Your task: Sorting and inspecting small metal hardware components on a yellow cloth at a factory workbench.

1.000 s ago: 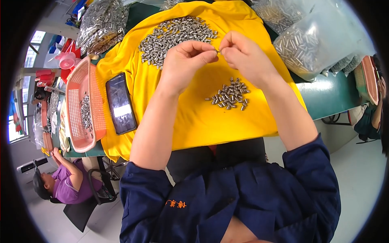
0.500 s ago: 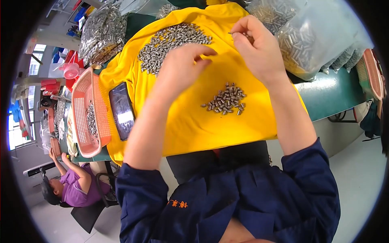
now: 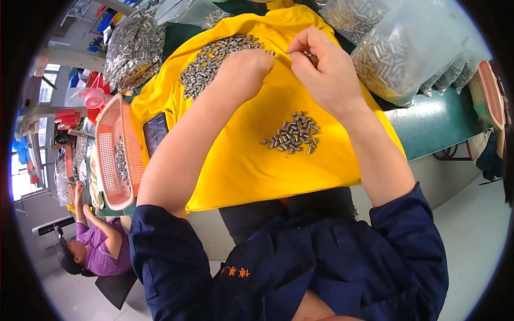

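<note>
A large pile of small metal cylinders lies on a yellow cloth. My left hand is over the right part of that pile with its fingers curled in; whatever they hold is hidden. To its right, my right hand is raised above the cloth, thumb and forefinger pinched. A tiny metal piece pokes out at the pinch, and more metal pieces show inside the curled fingers. Nearer to me, a smaller heap of the same metal cylinders sits apart on the cloth.
A pink basket with metal parts stands left, beside a phone partly behind my forearm. Clear bags of metal parts crowd the back right; another bag is back left. A person in purple sits at far left.
My left hand has moved up and right toward the large pile, and its fingers have closed. My right hand has shifted slightly left, still pinched. My left forearm now covers more of the phone.
</note>
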Tool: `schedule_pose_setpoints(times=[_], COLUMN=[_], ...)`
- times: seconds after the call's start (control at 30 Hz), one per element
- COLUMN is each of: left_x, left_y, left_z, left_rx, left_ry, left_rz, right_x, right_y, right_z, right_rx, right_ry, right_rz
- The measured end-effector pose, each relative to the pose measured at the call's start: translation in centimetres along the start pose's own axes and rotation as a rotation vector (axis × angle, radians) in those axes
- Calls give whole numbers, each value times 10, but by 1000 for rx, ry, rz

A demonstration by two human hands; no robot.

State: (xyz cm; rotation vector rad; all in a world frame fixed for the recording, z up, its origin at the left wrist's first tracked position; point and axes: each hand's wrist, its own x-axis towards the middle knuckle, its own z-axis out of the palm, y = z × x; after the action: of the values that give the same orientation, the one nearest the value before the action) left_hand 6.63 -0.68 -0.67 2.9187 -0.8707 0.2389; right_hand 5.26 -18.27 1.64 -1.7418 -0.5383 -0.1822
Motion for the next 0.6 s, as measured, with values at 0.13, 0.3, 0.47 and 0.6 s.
schedule_pose_setpoints(times=[0.13,0.3,0.47,0.6], left_x=[-7,-43,-49,-51], left_y=[21,33,38,38], left_z=[-17,-12,-5,-4], left_rx=[-161,-1739,-1931,-1921], left_ry=[87,268,333,313], left_rz=[-243,-639,-609,-578], right_x=[1,-4,-6,-6], right_y=[3,0,3,3], right_z=[-2,3,6,9], right_rx=[16,205,181,147], right_ry=[-4,-156,-269,-322], right_rz=[-8,101,126,128])
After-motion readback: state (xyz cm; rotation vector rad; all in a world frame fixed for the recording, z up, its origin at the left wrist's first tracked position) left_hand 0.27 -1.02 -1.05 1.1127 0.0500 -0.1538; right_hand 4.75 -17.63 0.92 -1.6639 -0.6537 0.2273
